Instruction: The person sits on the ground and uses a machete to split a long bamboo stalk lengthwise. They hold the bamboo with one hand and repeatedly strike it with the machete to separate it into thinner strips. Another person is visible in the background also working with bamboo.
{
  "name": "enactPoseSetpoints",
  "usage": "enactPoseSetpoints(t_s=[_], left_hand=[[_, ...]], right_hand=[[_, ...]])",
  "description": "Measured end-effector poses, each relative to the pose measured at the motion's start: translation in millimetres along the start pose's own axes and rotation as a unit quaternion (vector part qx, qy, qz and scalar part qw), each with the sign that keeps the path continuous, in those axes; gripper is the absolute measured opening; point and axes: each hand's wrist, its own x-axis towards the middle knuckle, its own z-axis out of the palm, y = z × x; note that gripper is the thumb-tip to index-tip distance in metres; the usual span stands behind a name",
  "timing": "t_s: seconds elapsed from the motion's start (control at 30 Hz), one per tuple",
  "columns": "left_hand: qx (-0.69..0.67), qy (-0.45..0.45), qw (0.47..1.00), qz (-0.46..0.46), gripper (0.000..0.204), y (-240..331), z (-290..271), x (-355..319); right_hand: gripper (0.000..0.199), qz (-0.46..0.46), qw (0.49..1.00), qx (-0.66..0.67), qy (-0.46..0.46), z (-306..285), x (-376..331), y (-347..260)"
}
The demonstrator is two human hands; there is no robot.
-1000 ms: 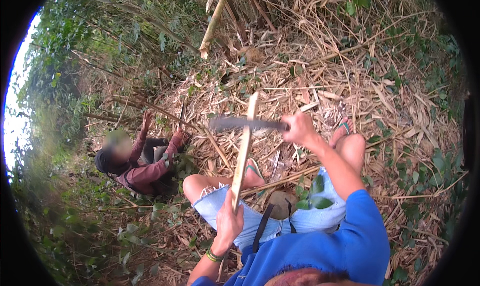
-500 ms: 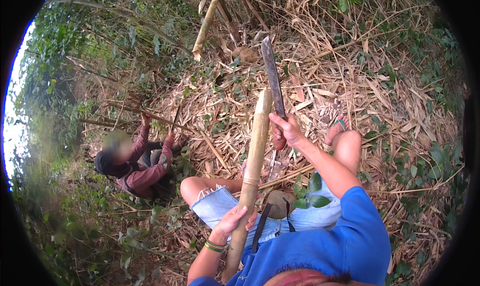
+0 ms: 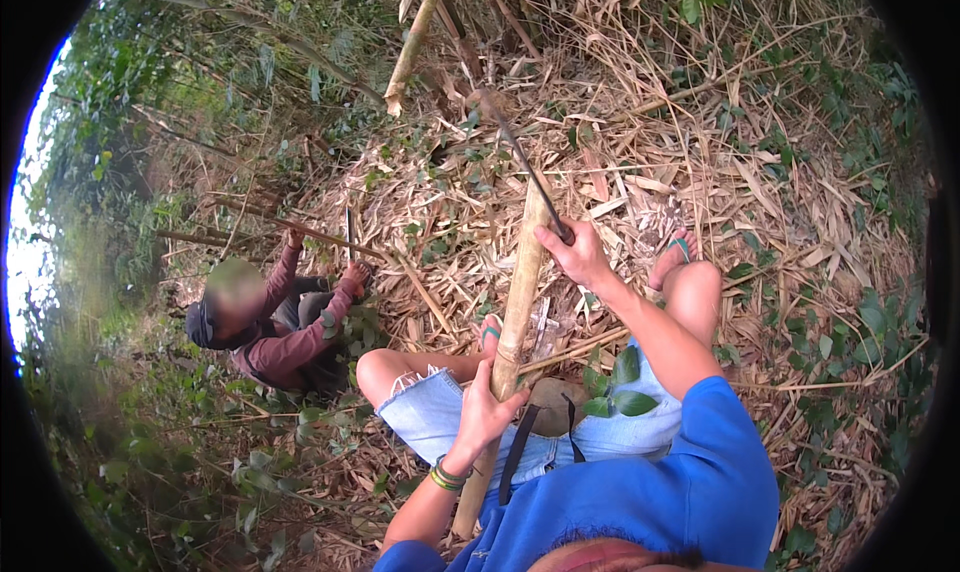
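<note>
A length of pale bamboo point(image 3: 519, 292) slants up between my knees, its lower end beside my left arm. My left hand point(image 3: 484, 412) is closed round it just below a joint ring. Higher up, my right hand point(image 3: 583, 258) grips a machete point(image 3: 528, 165). The dark blade appears nearly edge-on, pointing up and left, and crosses in front of the bamboo's upper end. Its handle is mostly hidden in my fingers. I cannot tell whether the blade touches the bamboo.
To the left a person in a dark cap point(image 3: 285, 322) sits holding a thin bamboo pole point(image 3: 310, 234) and a blade. A cut bamboo stem point(image 3: 415, 47) hangs at the top. Dry leaves and husks point(image 3: 650, 162) litter the ground. A leafy sprig point(image 3: 628, 384) lies near my right thigh.
My left hand has slid up the bamboo, and the bamboo has shifted slightly. The machete has turned, its tip swinging left and its blade now nearly edge-on across the bamboo's top.
</note>
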Motion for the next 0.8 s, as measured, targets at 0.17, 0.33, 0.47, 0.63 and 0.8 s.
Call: enactPoseSetpoints(t_s=[0.17,0.33,0.47,0.63,0.8], left_hand=[[-0.14,-0.035,0.989,0.002,0.065,9,-30,18],[-0.07,0.008,0.997,0.026,0.058,27,-44,27],[-0.128,-0.047,0.991,-0.007,0.054,50,-54,23],[-0.166,-0.093,0.98,-0.066,0.063,33,-48,18],[-0.159,-0.061,0.985,-0.027,0.076,32,-41,26]], right_hand=[[0.035,-0.104,0.962,-0.235,-0.09,10,-23,-13],[0.021,-0.171,0.919,-0.298,-0.195,30,-48,-22],[0.02,-0.298,0.909,-0.275,-0.094,32,-36,-12],[0.019,-0.129,0.954,-0.261,-0.072,8,-20,-4],[0.019,-0.207,0.933,-0.273,-0.114,22,-31,-25]])
